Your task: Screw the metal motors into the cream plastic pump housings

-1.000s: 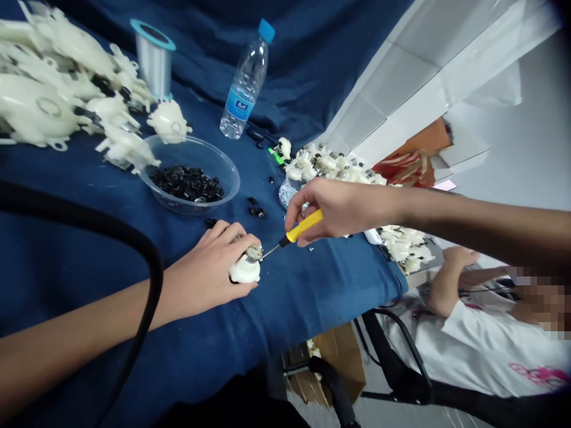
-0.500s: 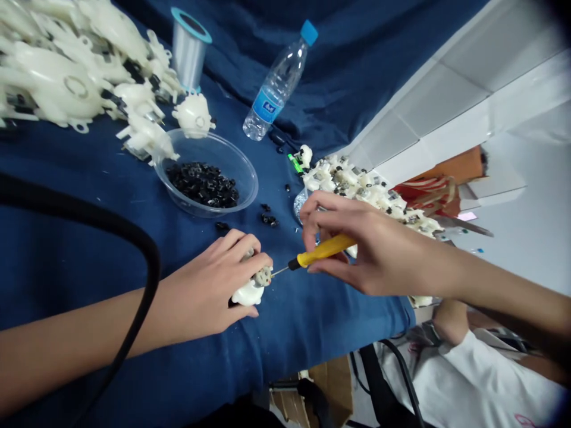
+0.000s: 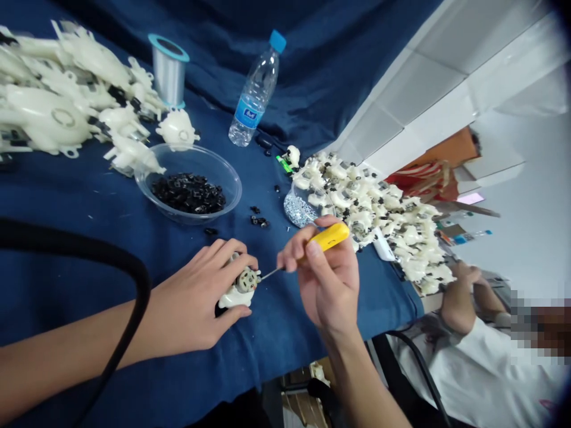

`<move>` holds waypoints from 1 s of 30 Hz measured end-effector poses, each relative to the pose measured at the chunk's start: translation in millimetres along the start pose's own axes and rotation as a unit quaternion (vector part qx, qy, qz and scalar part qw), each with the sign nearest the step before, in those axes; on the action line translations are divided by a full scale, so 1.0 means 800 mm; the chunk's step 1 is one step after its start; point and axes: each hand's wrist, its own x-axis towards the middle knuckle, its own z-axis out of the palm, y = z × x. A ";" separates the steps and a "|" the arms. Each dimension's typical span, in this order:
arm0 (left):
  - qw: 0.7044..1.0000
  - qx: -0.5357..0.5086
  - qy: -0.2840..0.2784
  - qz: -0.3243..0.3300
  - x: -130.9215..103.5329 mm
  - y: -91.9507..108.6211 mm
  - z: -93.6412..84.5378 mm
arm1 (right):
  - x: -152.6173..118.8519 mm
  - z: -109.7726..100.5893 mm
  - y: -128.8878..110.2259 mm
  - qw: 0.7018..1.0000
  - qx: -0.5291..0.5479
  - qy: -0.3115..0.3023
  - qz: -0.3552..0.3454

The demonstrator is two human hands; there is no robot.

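My left hand is wrapped round a small white plastic housing and presses it against the blue cloth. A round metal motor end faces right out of the housing, beside my fingers. In my right hand is a screwdriver with a yellow handle, gripped with the thumb along it. Its thin shaft points left and its tip is at the right edge of the motor end; a tiny part at the tip is too small to name. My left palm hides the back of the housing.
A clear bowl of small black parts stands beyond my left hand. A bag of small silvery pieces lies beside a pile of white housings. Farther back are a water bottle and a wire spool. A black cable crosses my left forearm.
My right hand has turned from reaching in from the right to coming from below, with the screwdriver handle now showing above the thumb. The left hand still holds the housing. The whole view has shifted.
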 end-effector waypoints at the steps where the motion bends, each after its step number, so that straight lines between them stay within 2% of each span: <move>1: 1.000 -0.002 0.001 -0.001 0.000 0.001 0.000 | -0.003 0.003 -0.002 1.000 0.012 0.017 -0.002; 5: 1.000 -0.004 0.013 -0.001 0.000 0.000 0.001 | 0.001 0.011 -0.034 0.997 0.031 0.071 -0.015; 8: 1.000 -0.012 0.013 0.001 0.000 -0.002 0.004 | 0.007 0.019 -0.055 0.986 0.012 0.151 -0.063; 9: 1.000 -0.013 0.019 0.002 -0.001 -0.002 0.005 | 0.008 0.022 -0.057 0.984 0.007 0.168 -0.056; 12: 0.999 -0.004 0.048 0.004 -0.004 -0.005 0.006 | 0.007 0.031 -0.054 0.986 0.025 0.164 -0.012; 15: 0.998 -0.022 0.057 -0.009 -0.006 -0.008 0.005 | 0.004 0.036 -0.048 0.979 0.096 0.174 -0.053; 17: 0.997 -0.040 0.066 -0.025 -0.007 -0.010 0.003 | 0.004 0.037 -0.044 0.978 0.125 0.159 -0.049; 20: 0.995 -0.040 0.085 -0.045 -0.006 -0.012 -0.001 | 0.006 0.038 -0.039 0.981 0.131 0.142 -0.031; 22: 0.994 -0.031 0.091 -0.046 -0.007 -0.012 -0.002 | 0.006 0.037 -0.037 0.977 0.124 0.166 -0.051; 27: 0.991 0.012 0.132 0.026 -0.007 -0.010 0.000 | 0.000 0.040 -0.031 0.981 0.080 0.174 -0.020; 30: 0.986 0.000 0.162 0.040 -0.006 -0.008 0.002 | -0.006 0.043 -0.031 0.981 0.069 0.179 -0.027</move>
